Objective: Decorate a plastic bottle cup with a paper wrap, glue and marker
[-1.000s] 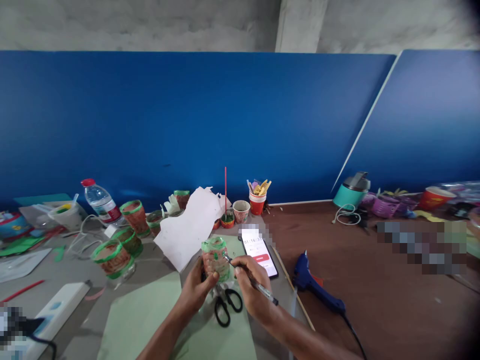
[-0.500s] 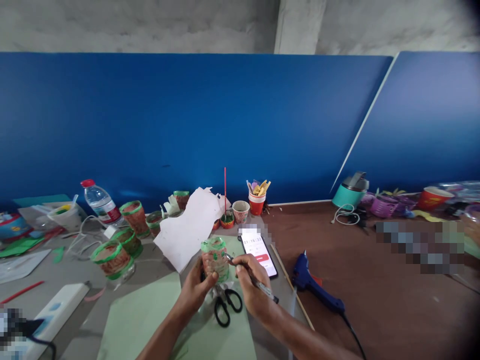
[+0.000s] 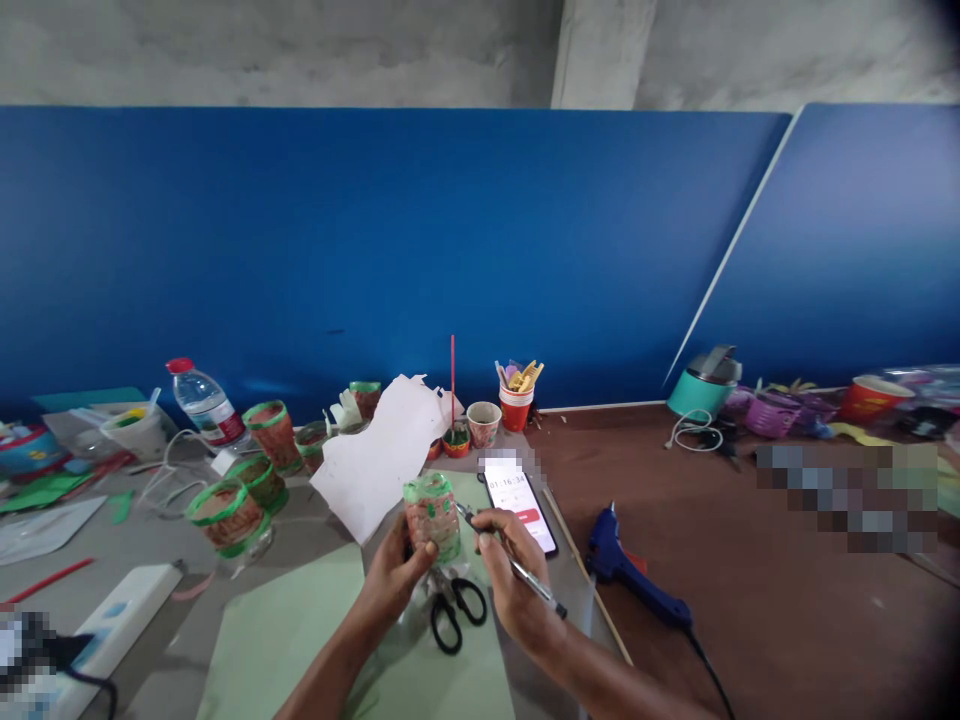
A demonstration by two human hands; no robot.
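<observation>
My left hand (image 3: 401, 562) is closed round a small brown cup (image 3: 433, 525) with a green rim and green dots on its side. Between the fingers of my right hand (image 3: 504, 560) is a pen (image 3: 536, 585), its tip pointing at the cup's right side with a slight gap. Black-handled scissors (image 3: 455, 608) lie below the cup on a pale green sheet (image 3: 289, 630); their blades are partly hidden. Just beyond my right hand a phone (image 3: 519, 500) shows a running timer.
A blue glue gun (image 3: 630, 570) and a thin stick (image 3: 581, 560) lie to the right. Several brown and green cups (image 3: 227, 515), a water bottle (image 3: 206, 405) and torn white paper (image 3: 386, 450) stand or lie left. A power strip (image 3: 124, 625) is near left.
The pen tip has drawn back a little from the cup, and my right hand has shifted slightly right. My left hand still holds the cup in nearly the same place.
</observation>
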